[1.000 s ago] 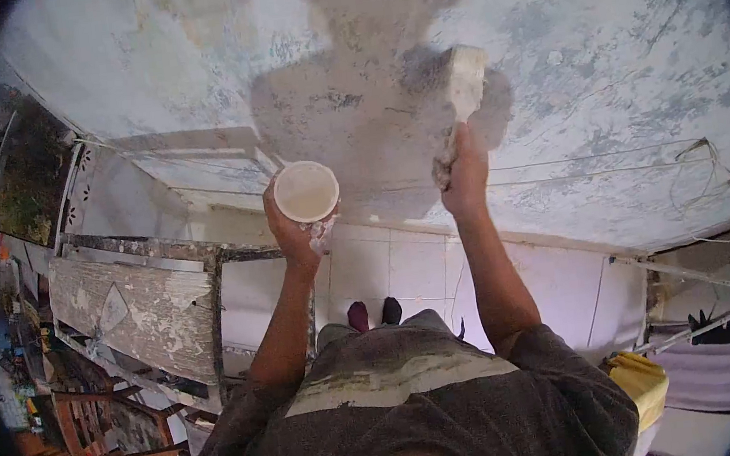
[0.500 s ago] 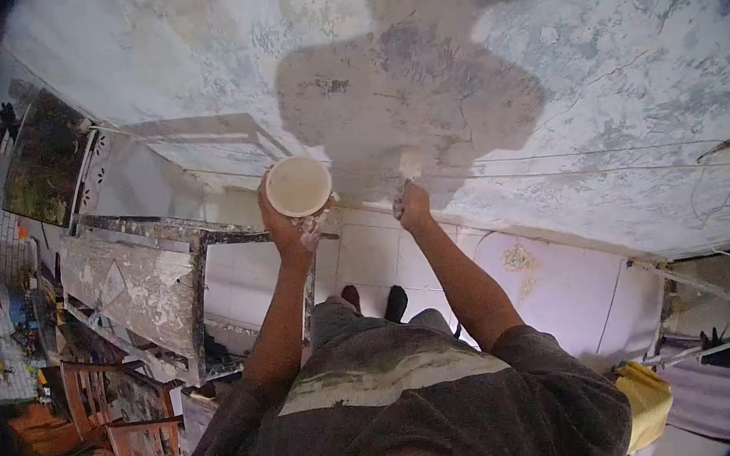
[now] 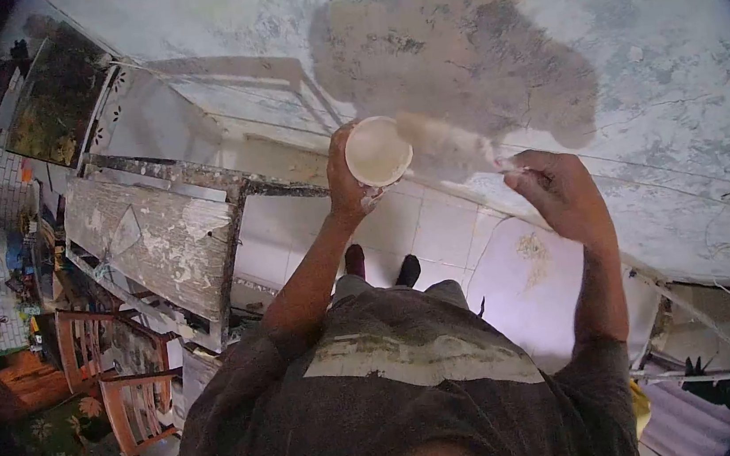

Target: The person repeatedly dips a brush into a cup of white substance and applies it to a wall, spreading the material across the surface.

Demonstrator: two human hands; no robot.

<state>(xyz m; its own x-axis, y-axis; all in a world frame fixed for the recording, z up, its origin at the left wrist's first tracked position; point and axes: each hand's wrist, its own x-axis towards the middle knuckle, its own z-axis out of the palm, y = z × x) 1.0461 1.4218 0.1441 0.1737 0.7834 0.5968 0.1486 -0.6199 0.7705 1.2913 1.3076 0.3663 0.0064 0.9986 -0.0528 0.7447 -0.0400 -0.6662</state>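
Note:
My left hand (image 3: pixel 344 181) is wrapped round the side of a round white tub (image 3: pixel 381 175), held up in front of me near the wall. Pale, creamy liquid shows inside it, and white smears mark my fingers. In my right hand (image 3: pixel 564 194) is a flat paintbrush (image 3: pixel 454 140), pinched by its whitish handle. Motion blurs the brush; its beige head points left and overlaps the tub's right rim in this view. The wall (image 3: pixel 490 63) ahead bears a large darker, damp-looking patch amid flaking white paint.
To the left stands a paint-spattered scaffold or trestle (image 3: pixel 153 241), with wooden chairs (image 3: pixel 139 407) behind it. Thin cords (image 3: pixel 662 179) run along the wall at right. Debris (image 3: pixel 530 251) lies on a pale surface below. A metal frame (image 3: pixel 704 326) sits at lower right.
The brush has come away from the wall to the tub's rim, my right hand swinging right and nearer. My view has shifted, and the tub now appears farther right and higher.

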